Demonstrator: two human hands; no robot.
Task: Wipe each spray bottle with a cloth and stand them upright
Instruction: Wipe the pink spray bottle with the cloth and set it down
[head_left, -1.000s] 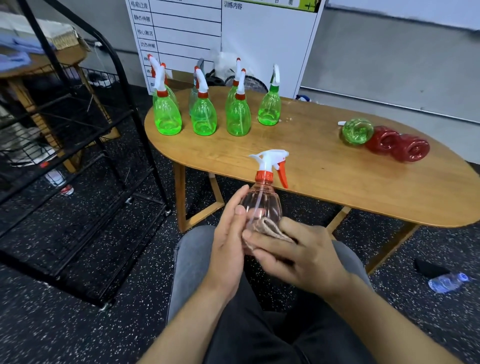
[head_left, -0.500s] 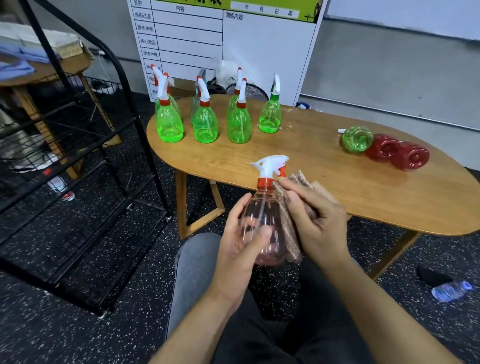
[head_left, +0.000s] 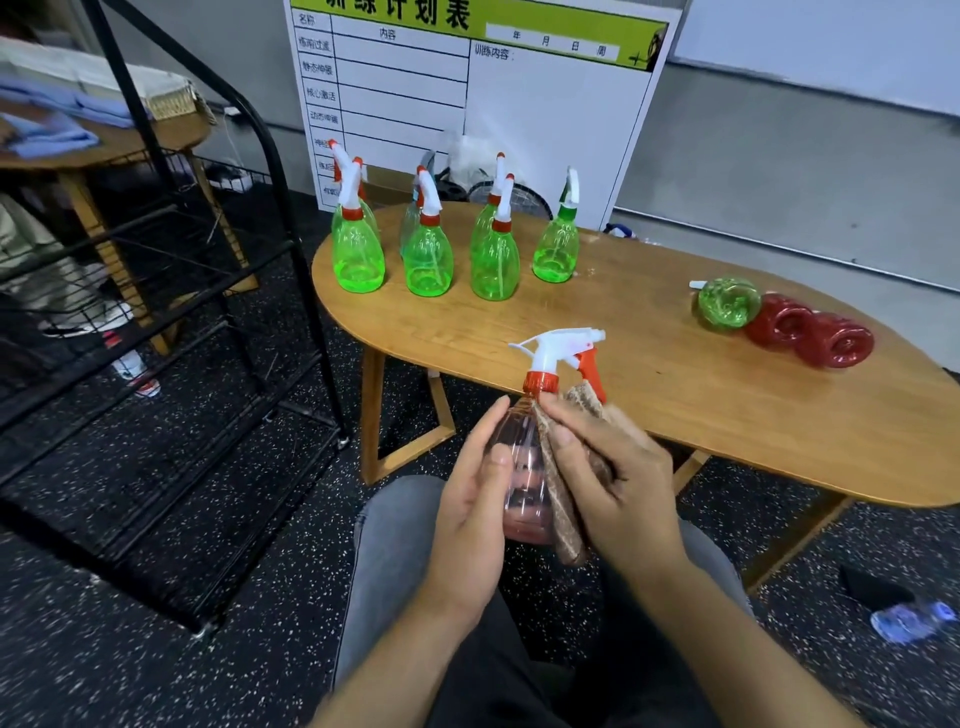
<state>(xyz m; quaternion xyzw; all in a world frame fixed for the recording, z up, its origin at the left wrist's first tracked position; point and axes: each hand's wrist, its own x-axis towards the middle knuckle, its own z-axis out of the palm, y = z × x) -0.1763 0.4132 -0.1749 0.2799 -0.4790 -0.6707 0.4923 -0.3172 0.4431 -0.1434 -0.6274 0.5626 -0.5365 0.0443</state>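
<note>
My left hand (head_left: 475, 499) grips a clear pink spray bottle (head_left: 522, 483) upright over my lap, its white head with a red trigger at the top. My right hand (head_left: 615, 478) holds a brown cloth (head_left: 563, 512) against the bottle's right side. On the wooden table (head_left: 649, 374), several green spray bottles (head_left: 493, 260) stand upright at the far left. A green bottle (head_left: 727, 304) and two red bottles (head_left: 810, 332) lie on their sides at the right.
A black metal rack (head_left: 171, 332) stands to the left of the table. A white schedule board (head_left: 467, 98) leans on the wall behind. A plastic water bottle (head_left: 911, 618) lies on the speckled floor at the lower right.
My right hand carried the cloth from the bottle's lower front up to its right side near the neck. The left hand shifted its grip round the bottle's body.
</note>
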